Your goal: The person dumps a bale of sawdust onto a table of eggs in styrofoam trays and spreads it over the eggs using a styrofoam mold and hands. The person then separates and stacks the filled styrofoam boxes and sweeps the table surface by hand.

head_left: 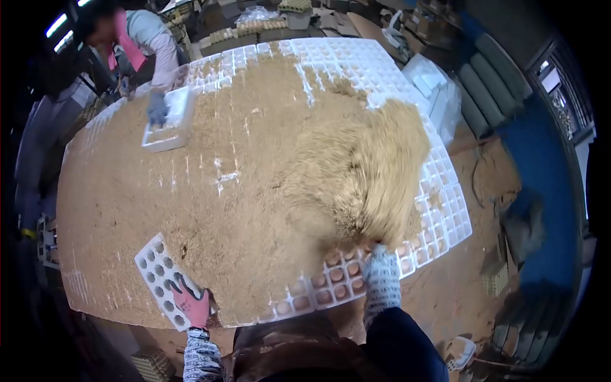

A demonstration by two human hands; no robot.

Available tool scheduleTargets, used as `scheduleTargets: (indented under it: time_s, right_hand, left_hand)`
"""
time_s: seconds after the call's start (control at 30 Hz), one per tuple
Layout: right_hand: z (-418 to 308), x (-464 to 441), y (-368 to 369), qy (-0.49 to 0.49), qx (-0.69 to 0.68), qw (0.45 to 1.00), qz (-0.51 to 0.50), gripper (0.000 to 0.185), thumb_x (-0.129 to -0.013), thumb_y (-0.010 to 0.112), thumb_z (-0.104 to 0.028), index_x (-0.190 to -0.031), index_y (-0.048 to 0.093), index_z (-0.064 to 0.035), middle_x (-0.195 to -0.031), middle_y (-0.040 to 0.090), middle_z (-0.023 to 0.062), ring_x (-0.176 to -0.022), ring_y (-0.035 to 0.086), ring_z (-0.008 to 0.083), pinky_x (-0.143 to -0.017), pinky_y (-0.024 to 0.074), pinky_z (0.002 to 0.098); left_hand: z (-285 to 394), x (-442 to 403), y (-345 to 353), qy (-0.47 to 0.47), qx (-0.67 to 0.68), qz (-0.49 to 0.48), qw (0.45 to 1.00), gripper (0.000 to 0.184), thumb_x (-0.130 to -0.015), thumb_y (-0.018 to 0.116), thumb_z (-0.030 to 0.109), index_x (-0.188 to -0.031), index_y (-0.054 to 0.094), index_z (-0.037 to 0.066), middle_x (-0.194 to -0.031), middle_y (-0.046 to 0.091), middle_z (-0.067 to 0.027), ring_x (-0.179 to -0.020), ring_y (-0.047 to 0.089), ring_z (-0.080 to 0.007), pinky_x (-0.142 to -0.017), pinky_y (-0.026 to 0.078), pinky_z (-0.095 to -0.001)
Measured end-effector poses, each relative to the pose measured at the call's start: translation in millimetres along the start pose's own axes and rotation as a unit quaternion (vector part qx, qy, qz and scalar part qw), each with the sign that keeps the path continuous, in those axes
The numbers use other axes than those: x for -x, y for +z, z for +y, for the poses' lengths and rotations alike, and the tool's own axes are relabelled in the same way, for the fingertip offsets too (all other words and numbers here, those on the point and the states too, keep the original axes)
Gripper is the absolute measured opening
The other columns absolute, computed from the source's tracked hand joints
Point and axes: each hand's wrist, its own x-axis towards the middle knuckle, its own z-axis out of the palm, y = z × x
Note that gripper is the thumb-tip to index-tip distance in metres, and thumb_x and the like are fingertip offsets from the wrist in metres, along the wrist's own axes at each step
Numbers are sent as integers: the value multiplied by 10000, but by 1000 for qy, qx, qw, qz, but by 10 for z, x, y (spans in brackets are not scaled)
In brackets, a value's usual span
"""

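Note:
My left hand, in a pink glove with dark fingertips, is at the near left edge of the table. It grips the edge of a white foam tray with rows of round hollows, its fingers lying over the tray's face. My right hand is at the near edge among loose brown husk; motion blur and husk hide its fingers. Husk beyond it is streaked by movement. Close by, brown eggs sit in the cells of white trays, partly covered with husk.
White gridded trays line the far and right sides of the wide table. At the far left, a co-worker's gloved hand is in a white foam box. Clear plastic wrapping hangs beyond the right edge. Stacked egg cartons stand below left.

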Motion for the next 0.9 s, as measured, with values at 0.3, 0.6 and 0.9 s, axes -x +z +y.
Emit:
scheduleTargets:
  time_s: [0.3, 0.6, 0.9]
  right_hand:
    - [-1291, -1993, 288, -271, -7, 955, -122, 548, -835, 603, -298, -1310, 441, -78, -1336, 453, 115, -1239, 406, 291, -1029, 327, 398]
    - [350, 553, -413, 169, 185, 962, 106, 573, -918, 449, -141, -1417, 205, -3, -1460, 203, 223, -1326, 215, 404, -1111, 163, 422]
    - [-1157, -171, 1190, 74, 163, 975, 130, 679, -926, 493, -331, -1423, 169, -1, -1479, 123, 245, -1345, 170, 367, -1116, 94, 400]
  left_hand:
    - [-263, 57, 35, 0, 88, 12, 996, 755, -689, 703, 165, -1354, 360, 58, -1420, 236, -281, -1306, 262, -415, -1068, 251, -418]
    - [248, 698, 120, -89, 27, 2, 996, 760, -657, 716, 261, -1309, 403, 30, -1390, 237, -324, -1272, 270, -447, -1066, 227, -468]
    - [676, 226, -2, -16, 66, -20, 998, 771, -671, 706, 294, -1316, 395, 8, -1375, 241, -339, -1264, 272, -457, -1051, 223, -486]
